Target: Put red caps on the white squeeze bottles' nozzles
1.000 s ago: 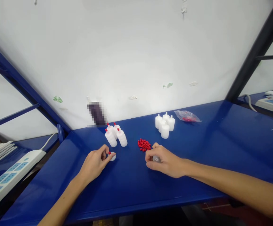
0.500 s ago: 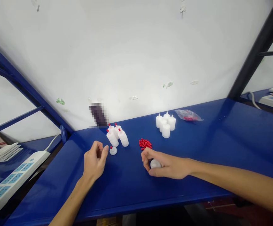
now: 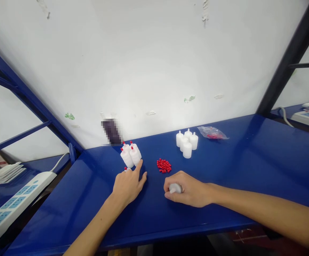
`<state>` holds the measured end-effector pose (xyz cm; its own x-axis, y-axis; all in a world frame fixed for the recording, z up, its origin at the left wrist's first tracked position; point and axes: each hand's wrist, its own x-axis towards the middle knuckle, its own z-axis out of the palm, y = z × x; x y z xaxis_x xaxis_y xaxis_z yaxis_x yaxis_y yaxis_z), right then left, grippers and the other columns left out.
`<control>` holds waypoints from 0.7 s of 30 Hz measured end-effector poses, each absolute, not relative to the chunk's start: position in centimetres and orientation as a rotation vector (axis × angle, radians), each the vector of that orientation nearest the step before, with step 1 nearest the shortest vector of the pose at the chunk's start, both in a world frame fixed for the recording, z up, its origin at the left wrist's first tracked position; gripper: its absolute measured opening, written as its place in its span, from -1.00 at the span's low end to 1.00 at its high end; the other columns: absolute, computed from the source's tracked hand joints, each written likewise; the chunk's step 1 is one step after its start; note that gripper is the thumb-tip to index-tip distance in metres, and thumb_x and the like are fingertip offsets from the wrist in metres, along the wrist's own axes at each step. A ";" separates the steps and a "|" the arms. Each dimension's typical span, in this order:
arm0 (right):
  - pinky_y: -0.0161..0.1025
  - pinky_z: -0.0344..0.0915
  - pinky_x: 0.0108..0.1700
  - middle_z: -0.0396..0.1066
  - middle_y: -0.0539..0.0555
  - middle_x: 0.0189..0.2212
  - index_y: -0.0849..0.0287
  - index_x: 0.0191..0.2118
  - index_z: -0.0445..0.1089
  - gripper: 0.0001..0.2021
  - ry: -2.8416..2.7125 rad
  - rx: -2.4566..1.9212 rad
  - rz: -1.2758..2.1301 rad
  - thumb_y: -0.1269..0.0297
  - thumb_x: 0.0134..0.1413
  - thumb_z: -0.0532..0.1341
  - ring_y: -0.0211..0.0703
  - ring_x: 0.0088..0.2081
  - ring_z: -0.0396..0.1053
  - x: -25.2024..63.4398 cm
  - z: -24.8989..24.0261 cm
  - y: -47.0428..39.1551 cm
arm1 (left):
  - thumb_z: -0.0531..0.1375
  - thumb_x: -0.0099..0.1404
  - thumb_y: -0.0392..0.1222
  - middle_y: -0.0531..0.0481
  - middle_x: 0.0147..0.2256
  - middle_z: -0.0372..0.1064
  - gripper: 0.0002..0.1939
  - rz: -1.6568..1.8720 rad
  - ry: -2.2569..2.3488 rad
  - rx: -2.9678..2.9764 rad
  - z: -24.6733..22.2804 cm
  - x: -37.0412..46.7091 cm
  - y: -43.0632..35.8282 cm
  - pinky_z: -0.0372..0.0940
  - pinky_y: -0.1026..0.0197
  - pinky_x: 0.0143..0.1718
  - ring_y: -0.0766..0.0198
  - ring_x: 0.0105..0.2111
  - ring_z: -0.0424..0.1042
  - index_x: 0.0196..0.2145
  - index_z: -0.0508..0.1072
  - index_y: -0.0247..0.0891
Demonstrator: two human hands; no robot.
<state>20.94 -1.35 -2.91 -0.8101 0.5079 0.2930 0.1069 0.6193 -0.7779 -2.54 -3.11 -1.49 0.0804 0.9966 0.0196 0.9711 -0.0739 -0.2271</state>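
Right grip (image 3: 191, 190): clasped around a rounded, translucent bottle (image 3: 175, 188) over the glossy blue counter (image 3: 229, 163). Left grip (image 3: 127, 185): released, index finger extended to the smooth, red-tipped white bottles (image 3: 135, 156); contact unclear. Short tubular red caps (image 3: 164, 165) lay loosely heaped near the right grip. Farther back, cylindrical nozzle bottles (image 3: 187, 150) stood clustered near a crinkled, clear plastic bag (image 3: 213, 133) containing red pieces.

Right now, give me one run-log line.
Left hand: open, near red-capped bottles | right hand: holding white bottle | red caps: loose pile on table
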 end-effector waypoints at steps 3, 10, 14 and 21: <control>-0.36 0.16 -0.39 0.30 -0.08 -0.52 0.20 -0.28 0.38 -0.92 -2.350 -0.495 1.113 0.32 0.18 0.19 -0.32 -0.50 0.21 21.0 -2.8 -1.5 | -0.10 0.45 0.06 -0.30 -0.30 0.52 -0.41 0.146 -2.026 -2.179 -1.8 -2.6 -3.4 0.31 0.03 -0.30 -0.09 -0.31 0.54 0.33 0.10 -0.23; -0.35 0.11 -0.40 0.25 -0.08 -0.52 0.22 -0.37 0.34 -0.81 -2.143 -0.598 1.078 0.24 0.23 0.16 -0.32 -0.49 0.15 21.4 -2.7 -0.5 | -0.07 0.47 -0.07 -0.10 -0.22 0.48 -0.58 -0.192 -1.747 -2.595 -2.1 -0.9 -2.4 0.24 0.20 -0.37 0.13 -0.32 0.49 0.21 0.25 -0.12; -0.34 0.04 -0.46 0.15 -0.10 -0.61 0.21 -0.46 0.26 -0.67 -1.953 -0.751 1.087 0.10 0.26 0.12 -0.33 -0.55 0.08 21.7 -3.0 0.4 | -0.07 0.44 -0.22 -0.11 -0.15 0.39 -0.66 -0.147 -1.603 -2.633 -1.9 -0.5 -0.4 0.25 0.19 -0.36 0.17 -0.32 0.45 0.09 0.32 -0.20; -0.33 0.04 -0.48 0.13 -0.09 -0.63 0.18 -0.51 0.19 -0.58 -1.921 -0.849 1.029 0.04 0.32 0.02 -0.31 -0.57 0.10 21.8 -3.4 1.2 | -0.06 0.44 -0.24 -0.06 -0.23 0.35 -0.77 -0.139 -1.518 -2.676 -2.6 -0.6 1.0 0.23 0.20 -0.38 0.21 -0.39 0.40 -0.07 0.34 -0.22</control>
<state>21.76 1.18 -3.37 -0.4714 0.8217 0.3203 0.1882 0.4485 -0.8737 -0.57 0.96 -2.60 0.5107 0.8528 0.1089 0.8584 -0.5129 -0.0089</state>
